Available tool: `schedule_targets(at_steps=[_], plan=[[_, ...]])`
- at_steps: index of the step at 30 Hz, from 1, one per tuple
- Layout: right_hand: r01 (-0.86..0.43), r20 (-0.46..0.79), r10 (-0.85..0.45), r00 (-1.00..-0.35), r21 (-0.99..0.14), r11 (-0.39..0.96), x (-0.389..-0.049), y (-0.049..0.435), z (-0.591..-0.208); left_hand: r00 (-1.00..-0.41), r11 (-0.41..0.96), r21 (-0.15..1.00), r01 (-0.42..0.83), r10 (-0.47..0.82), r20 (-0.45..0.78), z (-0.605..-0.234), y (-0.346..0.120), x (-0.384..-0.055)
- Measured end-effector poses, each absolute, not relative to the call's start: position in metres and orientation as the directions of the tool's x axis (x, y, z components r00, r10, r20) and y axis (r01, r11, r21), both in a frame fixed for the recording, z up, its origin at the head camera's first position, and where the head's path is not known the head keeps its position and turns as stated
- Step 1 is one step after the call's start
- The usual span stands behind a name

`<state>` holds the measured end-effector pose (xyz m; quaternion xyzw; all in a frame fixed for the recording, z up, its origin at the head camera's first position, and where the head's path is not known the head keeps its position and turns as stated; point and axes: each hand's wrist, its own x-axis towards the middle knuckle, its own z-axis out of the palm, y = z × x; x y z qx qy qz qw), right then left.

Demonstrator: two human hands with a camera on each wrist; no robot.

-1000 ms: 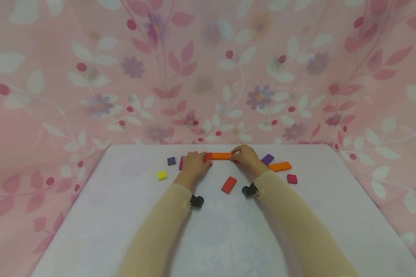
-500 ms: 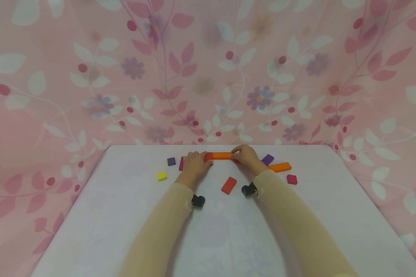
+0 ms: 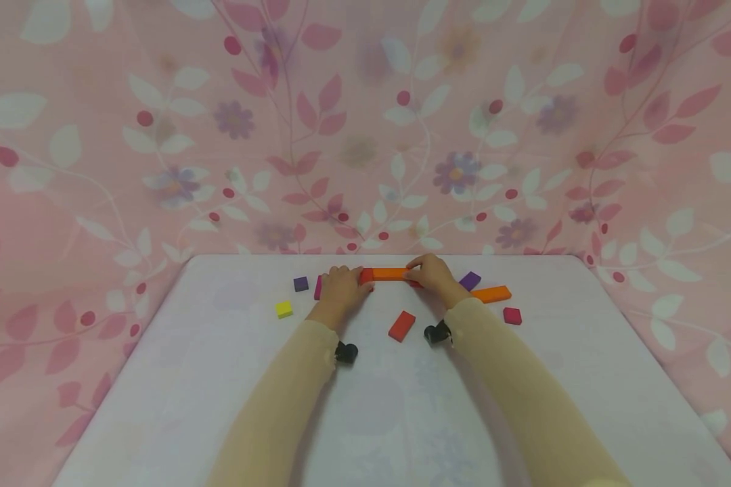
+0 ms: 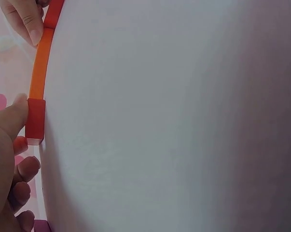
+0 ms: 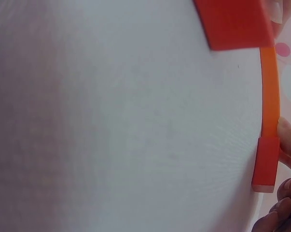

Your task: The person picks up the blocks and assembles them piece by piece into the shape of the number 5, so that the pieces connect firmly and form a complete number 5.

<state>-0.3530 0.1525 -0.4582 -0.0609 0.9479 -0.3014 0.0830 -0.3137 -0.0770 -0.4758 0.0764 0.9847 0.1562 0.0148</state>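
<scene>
My left hand (image 3: 339,287) grips a red block (image 4: 35,118) at the left end of a row at the table's far edge, fingertip right at its joint with an orange block (image 3: 390,274). At the orange block's right end, my right hand (image 3: 431,276) holds a second red block (image 5: 237,24), largely covered by the hand in the head view. The three blocks form one line, the orange one in the middle. Both hands bend in over the ends. A magenta block (image 3: 319,287) shows beside my left hand, partly hidden.
A loose red block (image 3: 402,326) lies between the forearms. Left are a dark purple cube (image 3: 301,284) and a yellow block (image 3: 284,310). Right are a purple block (image 3: 470,281), another orange block (image 3: 492,294) and a crimson cube (image 3: 512,316). A floral cloth (image 3: 365,135) hangs behind.
</scene>
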Motion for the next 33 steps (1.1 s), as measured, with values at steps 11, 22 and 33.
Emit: schedule_targets(at_steps=[11, 22, 33], plan=[[-0.074, -0.109, -0.165, -0.98, -0.57, 0.818, -0.352, 0.152, -0.457, -0.989, 0.941, 0.306, 0.141, 0.15, -0.006, -0.477, -0.079, -0.317], [-0.068, -0.107, -0.16, -0.981, -0.584, 0.809, -0.351, 0.155, -0.459, -0.99, 0.942, 0.314, 0.116, 0.134, -0.035, -0.474, -0.077, -0.315], [-0.059, -0.159, -0.167, -0.973, -0.527, 0.848, -0.349, 0.172, -0.451, -0.991, 0.944, 0.306, 0.124, 0.135, -0.015, -0.474, -0.076, -0.315]])
